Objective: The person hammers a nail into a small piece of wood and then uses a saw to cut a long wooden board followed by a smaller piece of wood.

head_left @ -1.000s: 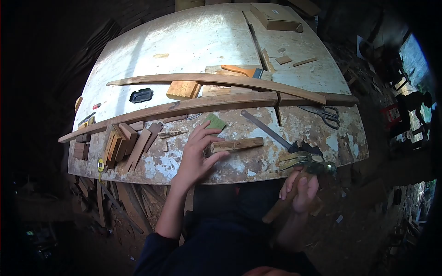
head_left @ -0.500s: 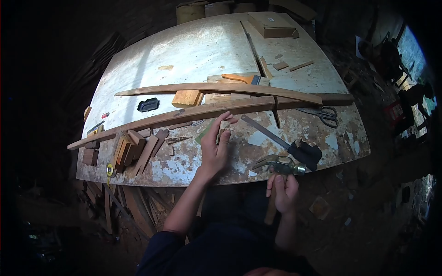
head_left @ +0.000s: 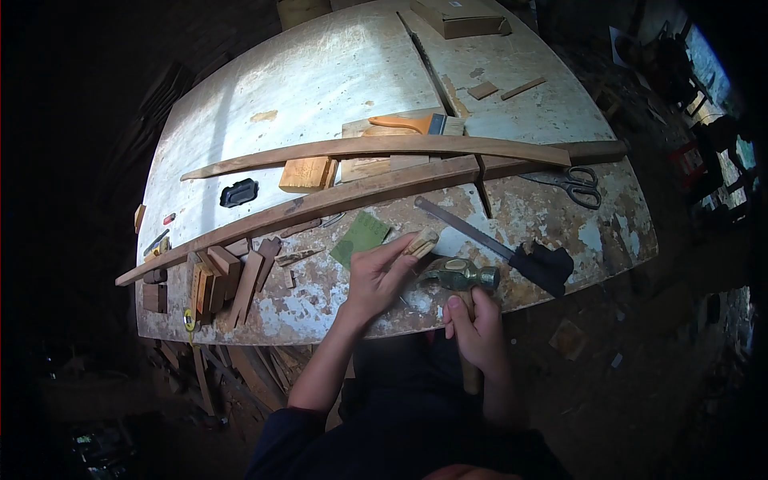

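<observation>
My left hand is above the front of the worktable, its fingers closed on a small pale wooden piece. Just right of it, my right hand grips a claw hammer by its wooden handle, close under the metal head. The hammer's claw points left, towards the fingers of my left hand. A green sheet lies on the table behind my left hand. Beyond the hammer, a saw blade runs to a black-wrapped handle.
Long wooden strips cross the worktable. Behind them are a brush, a black tray and a cardboard box. Scissors lie at right; wood blocks and a tape measure are at left.
The hammer in my right hand has moved left, close to my left hand. My left hand has turned, tilting the wooden piece to the right, and more of the green sheet shows. The view has shifted.
</observation>
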A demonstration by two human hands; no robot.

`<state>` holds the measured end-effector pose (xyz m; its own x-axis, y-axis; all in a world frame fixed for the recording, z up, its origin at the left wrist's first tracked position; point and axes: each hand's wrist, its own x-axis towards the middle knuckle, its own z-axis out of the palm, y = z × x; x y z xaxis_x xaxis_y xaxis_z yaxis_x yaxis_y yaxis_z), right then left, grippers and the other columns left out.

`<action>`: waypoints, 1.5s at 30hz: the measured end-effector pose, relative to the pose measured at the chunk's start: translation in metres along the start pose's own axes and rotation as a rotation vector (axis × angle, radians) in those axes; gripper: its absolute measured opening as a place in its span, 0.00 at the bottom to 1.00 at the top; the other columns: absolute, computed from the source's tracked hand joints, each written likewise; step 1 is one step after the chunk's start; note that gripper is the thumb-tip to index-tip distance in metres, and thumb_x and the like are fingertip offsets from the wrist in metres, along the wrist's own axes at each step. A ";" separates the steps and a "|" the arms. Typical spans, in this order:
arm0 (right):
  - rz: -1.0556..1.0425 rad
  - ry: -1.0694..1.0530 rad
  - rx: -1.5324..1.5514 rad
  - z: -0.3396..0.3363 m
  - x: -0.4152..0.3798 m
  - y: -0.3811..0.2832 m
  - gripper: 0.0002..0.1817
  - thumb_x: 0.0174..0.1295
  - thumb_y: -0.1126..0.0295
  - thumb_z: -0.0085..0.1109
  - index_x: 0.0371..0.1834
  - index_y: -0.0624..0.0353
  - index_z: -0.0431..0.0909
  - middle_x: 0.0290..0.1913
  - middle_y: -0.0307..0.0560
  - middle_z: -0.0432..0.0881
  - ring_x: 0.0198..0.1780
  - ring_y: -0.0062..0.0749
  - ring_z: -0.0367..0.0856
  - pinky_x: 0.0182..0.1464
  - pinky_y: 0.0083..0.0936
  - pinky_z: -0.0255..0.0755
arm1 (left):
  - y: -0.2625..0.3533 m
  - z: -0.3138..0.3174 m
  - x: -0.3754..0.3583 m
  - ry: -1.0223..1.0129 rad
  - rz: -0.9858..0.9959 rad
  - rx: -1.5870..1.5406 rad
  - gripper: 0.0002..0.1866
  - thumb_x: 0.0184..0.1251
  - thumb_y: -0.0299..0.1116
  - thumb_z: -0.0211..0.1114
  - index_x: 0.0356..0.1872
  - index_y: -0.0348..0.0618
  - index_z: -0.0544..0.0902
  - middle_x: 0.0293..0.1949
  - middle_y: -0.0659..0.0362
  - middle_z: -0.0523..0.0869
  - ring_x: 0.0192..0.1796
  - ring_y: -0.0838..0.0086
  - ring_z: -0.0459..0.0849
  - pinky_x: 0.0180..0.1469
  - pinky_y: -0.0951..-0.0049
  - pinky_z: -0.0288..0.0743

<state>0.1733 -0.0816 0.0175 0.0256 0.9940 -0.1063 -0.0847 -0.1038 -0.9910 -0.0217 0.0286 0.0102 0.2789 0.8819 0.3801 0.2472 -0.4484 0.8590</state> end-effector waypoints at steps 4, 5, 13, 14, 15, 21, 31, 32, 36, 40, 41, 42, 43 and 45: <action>-0.001 -0.028 -0.016 0.003 0.004 0.004 0.11 0.85 0.69 0.54 0.43 0.64 0.75 0.32 0.40 0.82 0.27 0.17 0.78 0.31 0.20 0.73 | 0.005 0.000 0.001 -0.036 0.053 -0.016 0.17 0.81 0.31 0.69 0.64 0.34 0.88 0.48 0.45 0.96 0.48 0.65 0.97 0.52 0.70 0.87; -0.002 -0.040 0.000 0.003 0.005 0.006 0.10 0.85 0.69 0.54 0.43 0.64 0.75 0.32 0.40 0.82 0.27 0.17 0.77 0.31 0.20 0.73 | 0.005 0.000 0.000 -0.043 0.055 -0.028 0.17 0.82 0.32 0.67 0.64 0.34 0.88 0.48 0.45 0.96 0.48 0.65 0.97 0.52 0.70 0.87; 0.016 -0.023 -0.081 0.005 0.006 0.021 0.11 0.83 0.67 0.59 0.44 0.64 0.79 0.25 0.41 0.82 0.25 0.22 0.81 0.29 0.26 0.73 | -0.002 -0.001 0.002 -0.098 0.159 -0.009 0.48 0.87 0.70 0.38 0.64 0.30 0.87 0.53 0.40 0.93 0.55 0.50 0.95 0.59 0.61 0.86; 0.048 -0.002 -0.056 0.005 0.005 0.019 0.12 0.81 0.65 0.62 0.43 0.64 0.81 0.23 0.42 0.83 0.24 0.25 0.83 0.29 0.29 0.74 | 0.000 -0.001 0.002 -0.106 0.151 0.015 0.50 0.86 0.72 0.35 0.63 0.30 0.87 0.54 0.39 0.93 0.55 0.48 0.95 0.60 0.60 0.86; 0.048 0.000 -0.053 0.004 0.004 0.016 0.12 0.81 0.64 0.61 0.43 0.63 0.81 0.23 0.42 0.83 0.24 0.25 0.83 0.29 0.29 0.74 | -0.001 0.000 0.002 -0.099 0.157 0.019 0.48 0.86 0.71 0.37 0.63 0.30 0.87 0.55 0.39 0.93 0.56 0.47 0.94 0.62 0.58 0.85; 0.053 -0.024 -0.122 0.002 0.008 0.013 0.12 0.81 0.64 0.62 0.44 0.64 0.79 0.24 0.48 0.83 0.25 0.35 0.86 0.30 0.34 0.75 | 0.007 -0.019 -0.002 -0.188 0.100 0.262 0.37 0.82 0.60 0.57 0.72 0.33 0.80 0.67 0.42 0.87 0.72 0.44 0.83 0.81 0.42 0.66; -0.003 -0.063 -0.176 0.002 0.013 0.021 0.12 0.81 0.66 0.60 0.48 0.66 0.79 0.28 0.52 0.83 0.30 0.43 0.85 0.33 0.36 0.74 | 0.036 -0.051 -0.042 -0.348 0.021 0.460 0.57 0.50 0.56 0.89 0.80 0.37 0.73 0.78 0.46 0.78 0.83 0.45 0.70 0.87 0.38 0.53; 0.004 -0.040 -0.179 0.003 0.013 0.019 0.13 0.79 0.64 0.63 0.45 0.66 0.78 0.28 0.61 0.85 0.33 0.57 0.91 0.35 0.43 0.77 | 0.033 -0.047 -0.047 -0.318 0.028 0.492 0.55 0.51 0.53 0.89 0.79 0.37 0.74 0.77 0.46 0.79 0.83 0.45 0.71 0.87 0.38 0.54; 0.005 -0.058 -0.211 0.001 0.014 0.018 0.14 0.79 0.63 0.64 0.47 0.66 0.79 0.31 0.62 0.86 0.36 0.63 0.90 0.36 0.46 0.78 | 0.013 -0.032 -0.065 -0.218 0.019 0.555 0.44 0.57 0.45 0.87 0.73 0.36 0.79 0.71 0.47 0.84 0.80 0.46 0.75 0.85 0.38 0.58; 0.011 -0.063 -0.216 0.000 0.013 0.018 0.14 0.78 0.64 0.64 0.48 0.66 0.79 0.32 0.63 0.86 0.38 0.64 0.90 0.38 0.47 0.78 | 0.012 -0.027 -0.066 -0.167 -0.001 0.487 0.35 0.59 0.39 0.86 0.65 0.35 0.83 0.65 0.46 0.89 0.76 0.46 0.80 0.84 0.39 0.63; 0.013 -0.064 -0.219 0.000 0.013 0.019 0.14 0.78 0.64 0.64 0.48 0.66 0.79 0.32 0.63 0.86 0.38 0.64 0.90 0.38 0.47 0.79 | 0.010 -0.026 -0.066 -0.139 0.016 0.486 0.34 0.60 0.38 0.86 0.64 0.35 0.83 0.63 0.45 0.89 0.73 0.46 0.82 0.81 0.42 0.68; 0.008 -0.067 -0.216 -0.001 0.013 0.018 0.14 0.78 0.64 0.64 0.48 0.66 0.79 0.32 0.63 0.86 0.38 0.64 0.90 0.38 0.47 0.79 | 0.008 -0.024 -0.067 -0.112 0.033 0.484 0.33 0.60 0.37 0.86 0.64 0.35 0.83 0.62 0.44 0.89 0.70 0.46 0.85 0.78 0.44 0.72; 0.004 -0.070 -0.212 -0.001 0.013 0.016 0.14 0.78 0.64 0.64 0.48 0.66 0.79 0.32 0.63 0.86 0.38 0.64 0.90 0.38 0.47 0.79 | 0.007 -0.024 -0.068 -0.085 0.051 0.483 0.32 0.60 0.36 0.86 0.63 0.35 0.83 0.60 0.44 0.90 0.68 0.46 0.87 0.76 0.46 0.76; -0.003 -0.074 -0.203 -0.001 0.012 0.015 0.14 0.78 0.64 0.64 0.47 0.66 0.79 0.31 0.63 0.86 0.38 0.64 0.90 0.38 0.47 0.78 | 0.015 -0.027 -0.067 -0.123 -0.008 0.431 0.34 0.60 0.34 0.86 0.65 0.34 0.83 0.57 0.43 0.90 0.60 0.47 0.90 0.67 0.52 0.81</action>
<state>0.1733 -0.0716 0.0012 -0.0485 0.9934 -0.1041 0.1173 -0.0978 -0.9883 -0.0616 -0.0338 0.0067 0.3771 0.8736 0.3076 0.6070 -0.4840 0.6303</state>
